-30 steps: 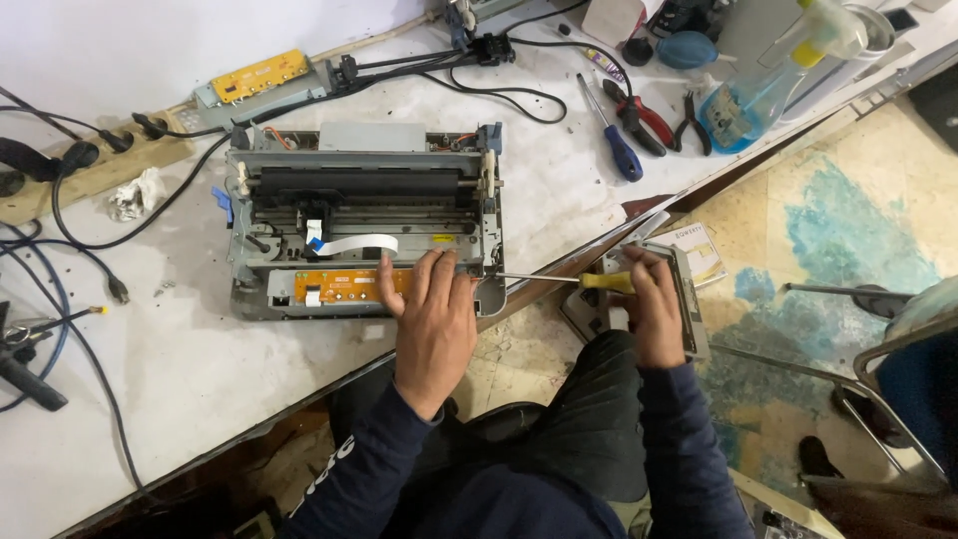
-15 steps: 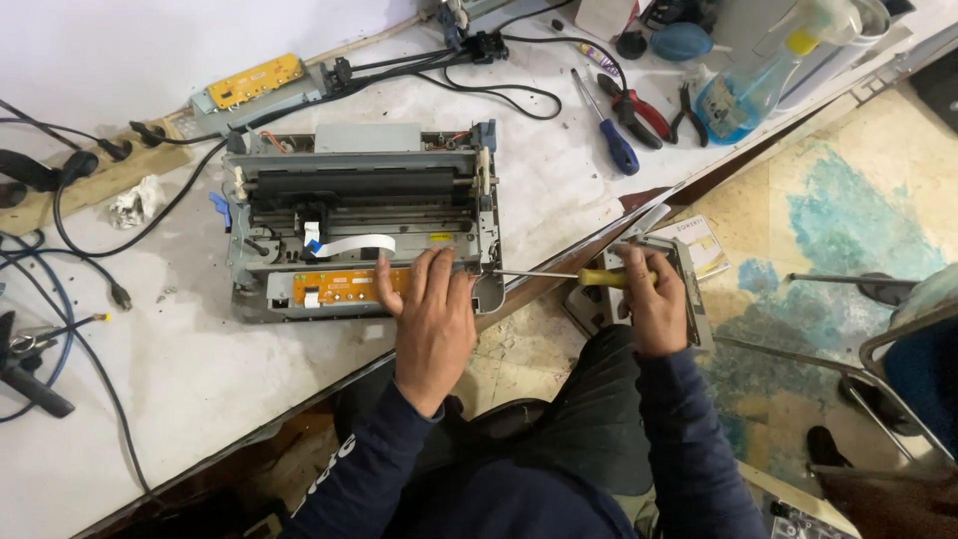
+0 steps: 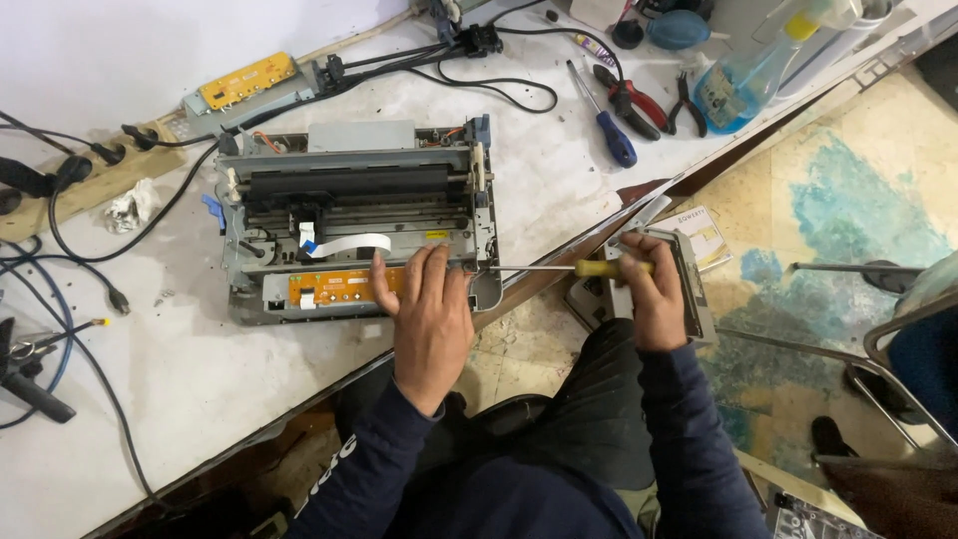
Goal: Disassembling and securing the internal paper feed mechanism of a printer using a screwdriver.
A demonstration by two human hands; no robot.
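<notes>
the left hand (image 3: 429, 314) lay flat and open on the stripped printer (image 3: 354, 225) on the surface (image 3: 150, 399), while the right hand (image 3: 654, 299) gripped a yellow-handled screwdriver (image 3: 599, 268) at its side.

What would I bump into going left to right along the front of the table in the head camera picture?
Orange circuit board → left hand → screwdriver's metal shaft → yellow screwdriver handle → right hand.

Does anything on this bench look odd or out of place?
The printer lies stripped of its casing, orange circuit board and white ribbon cable exposed. A crumpled paper scrap sits by the cables.
</notes>
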